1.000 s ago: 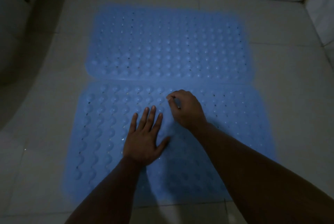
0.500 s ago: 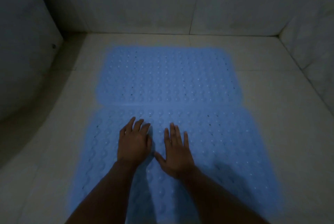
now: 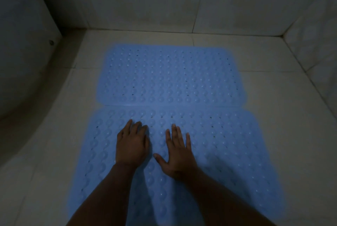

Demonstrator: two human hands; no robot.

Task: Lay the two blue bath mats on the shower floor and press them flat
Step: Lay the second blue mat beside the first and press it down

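The right hand (image 3: 179, 154) has uncurled; now both hands, left hand (image 3: 132, 146) too, lie spread on the near mat (image 3: 228, 153), beside the far mat (image 3: 169, 78), pressing it flat.

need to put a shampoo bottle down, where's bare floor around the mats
Bare tile floor runs right of both mats, between the far mat and the back wall, and left toward the curved tub. The near mat is crowded: left hand and right hand press it.

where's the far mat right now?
Head view: the far mat lies upper centre on the shower floor, edge-to-edge with the near mat.
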